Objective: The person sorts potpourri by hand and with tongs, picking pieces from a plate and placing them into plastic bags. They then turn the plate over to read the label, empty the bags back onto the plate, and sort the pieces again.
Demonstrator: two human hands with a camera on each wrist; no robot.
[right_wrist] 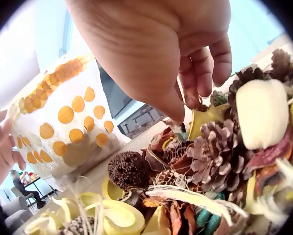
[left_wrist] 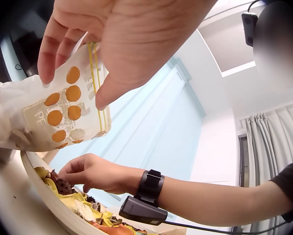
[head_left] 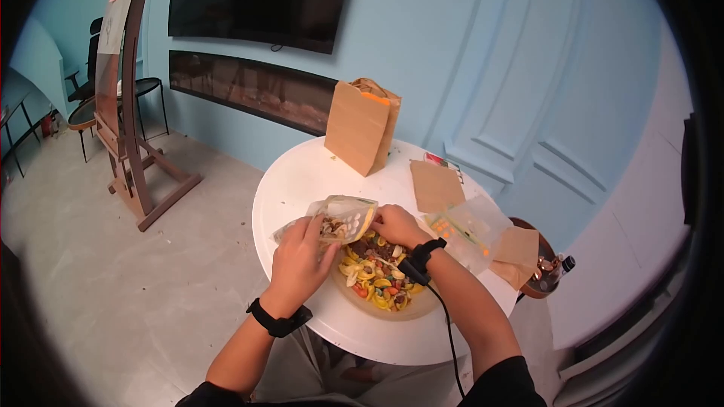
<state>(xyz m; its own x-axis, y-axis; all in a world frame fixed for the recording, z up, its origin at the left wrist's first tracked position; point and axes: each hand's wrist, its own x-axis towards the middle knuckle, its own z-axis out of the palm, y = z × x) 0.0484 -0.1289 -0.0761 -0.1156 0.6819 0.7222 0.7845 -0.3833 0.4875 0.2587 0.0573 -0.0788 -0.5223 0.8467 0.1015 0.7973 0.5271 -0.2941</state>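
Note:
My left hand (head_left: pixel 299 260) grips a clear zip bag (left_wrist: pixel 36 107) with orange dots, its thumb near the yellow zip line. The bag tilts beside a wide beige bowl (head_left: pixel 422 312), and pale and brown pieces show inside it. Dried potpourri (head_left: pixel 377 275) fills the bowl: a pine cone (right_wrist: pixel 216 154), a dark round pod (right_wrist: pixel 128 169), yellow curls and red bits. Over the bowl's far side, my right hand (head_left: pixel 397 224) dips with bent fingers, fingertips right at the potpourri by a yellow piece (right_wrist: pixel 205 120). I cannot tell whether they pinch anything.
The bowl rests on a round white table (head_left: pixel 290 173). At the back stands a brown paper bag (head_left: pixel 360 126). To the right lie a brown card (head_left: pixel 437 186), another dotted clear bag (head_left: pixel 479 226) and brown paper (head_left: pixel 516 256). A cable (head_left: pixel 450 332) trails from the right wrist.

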